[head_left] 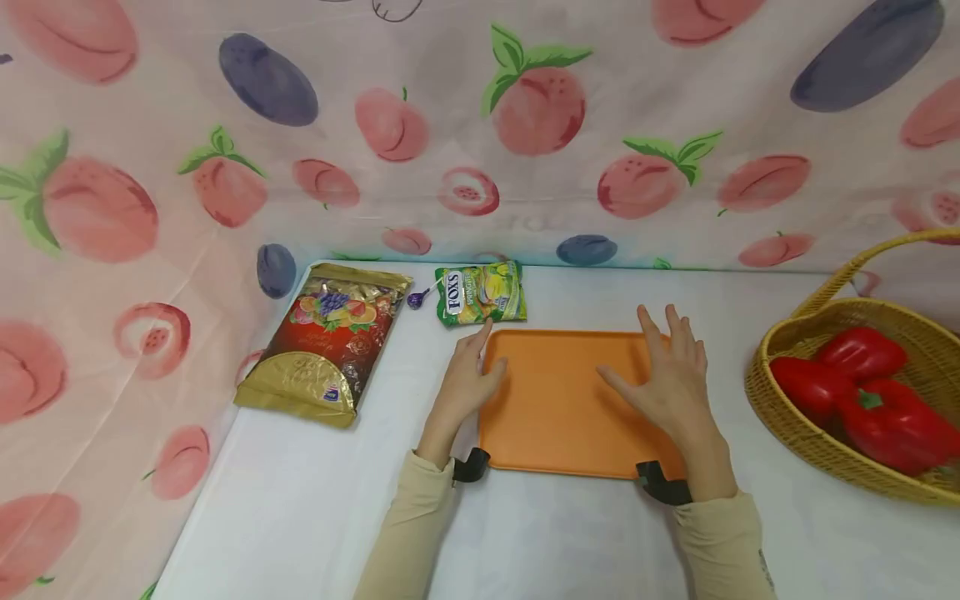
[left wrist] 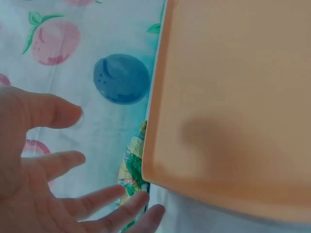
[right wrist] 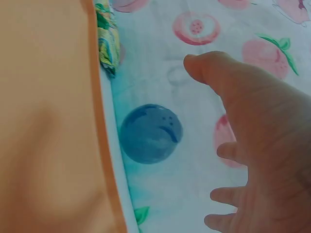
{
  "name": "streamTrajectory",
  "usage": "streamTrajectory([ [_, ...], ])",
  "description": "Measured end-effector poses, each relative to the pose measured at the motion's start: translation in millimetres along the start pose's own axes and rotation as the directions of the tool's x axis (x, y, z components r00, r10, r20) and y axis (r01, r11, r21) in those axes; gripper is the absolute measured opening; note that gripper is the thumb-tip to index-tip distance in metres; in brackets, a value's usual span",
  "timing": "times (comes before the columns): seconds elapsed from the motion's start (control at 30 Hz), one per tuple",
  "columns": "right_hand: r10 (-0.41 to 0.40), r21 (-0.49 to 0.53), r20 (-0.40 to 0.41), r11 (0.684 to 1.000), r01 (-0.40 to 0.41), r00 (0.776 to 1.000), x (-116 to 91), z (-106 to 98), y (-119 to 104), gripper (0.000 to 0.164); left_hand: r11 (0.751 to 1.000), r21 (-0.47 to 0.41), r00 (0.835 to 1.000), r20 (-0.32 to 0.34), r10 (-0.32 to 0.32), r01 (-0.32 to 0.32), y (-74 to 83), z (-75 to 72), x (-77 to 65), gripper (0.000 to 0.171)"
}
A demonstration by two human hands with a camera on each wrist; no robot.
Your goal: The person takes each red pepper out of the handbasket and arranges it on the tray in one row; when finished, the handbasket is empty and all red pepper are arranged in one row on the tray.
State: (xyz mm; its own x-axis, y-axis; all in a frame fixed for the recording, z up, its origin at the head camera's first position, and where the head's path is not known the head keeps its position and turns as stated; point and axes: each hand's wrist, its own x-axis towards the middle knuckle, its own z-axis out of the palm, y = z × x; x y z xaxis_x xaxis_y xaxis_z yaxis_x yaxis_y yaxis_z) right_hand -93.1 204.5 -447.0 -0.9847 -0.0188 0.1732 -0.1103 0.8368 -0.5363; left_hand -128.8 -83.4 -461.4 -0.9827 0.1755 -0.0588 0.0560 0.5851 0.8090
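An orange rectangular tray [head_left: 558,400] lies flat on the white table, its inside bare. My left hand [head_left: 461,383] hovers at the tray's left edge, fingers spread and holding nothing. Over the tray's right side is my right hand [head_left: 675,383], also with fingers apart and nothing in it. In the left wrist view the left hand [left wrist: 63,174] shows beside the tray's rim [left wrist: 153,121]. The right wrist view has the right hand [right wrist: 257,131] apart from the tray's rim [right wrist: 102,121]. Behind the tray lies a green and yellow Fox's candy bag [head_left: 482,293].
A large red and gold candy bag [head_left: 330,333] lies at the left. Between the bags is a purple-wrapped lollipop [head_left: 417,299]. At the right stands a wicker basket [head_left: 780,408] with red bell peppers [head_left: 892,421]. A fruit-print cloth [head_left: 465,125] hangs behind the table.
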Motion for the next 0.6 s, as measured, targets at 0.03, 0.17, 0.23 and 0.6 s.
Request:
streamTrajectory([
  [0.03, 0.001, -0.002, -0.007, 1.000, -0.001, 1.000, -0.5, -2.5, 0.7, 0.098, 1.000, 0.000, 1.000, -0.001, -0.004, 0.004, -1.0, 0.4, 0.2, 0.068],
  [0.17, 0.009, 0.003, -0.044, 1.000, -0.008, 0.999, -0.7, -14.0, 1.2, 0.096, 1.000, 0.011, 1.000, 0.005, -0.024, 0.024, -5.3, 0.3, 2.3, 0.071],
  [0.23, 0.017, 0.000, -0.063, 1.000, -0.017, 0.998, -0.9, -21.0, 0.8, 0.096, 1.000, 0.012, 1.000, 0.010, -0.029, 0.029, -7.9, -0.7, 4.0, 0.072],
  [0.6, 0.082, 0.011, -0.282, 0.997, -0.082, 0.956, -16.4, -67.4, 13.5, 0.088, 0.996, -0.091, 0.998, 0.059, -0.022, 0.027, -16.8, 0.5, 9.9, 0.077],
])
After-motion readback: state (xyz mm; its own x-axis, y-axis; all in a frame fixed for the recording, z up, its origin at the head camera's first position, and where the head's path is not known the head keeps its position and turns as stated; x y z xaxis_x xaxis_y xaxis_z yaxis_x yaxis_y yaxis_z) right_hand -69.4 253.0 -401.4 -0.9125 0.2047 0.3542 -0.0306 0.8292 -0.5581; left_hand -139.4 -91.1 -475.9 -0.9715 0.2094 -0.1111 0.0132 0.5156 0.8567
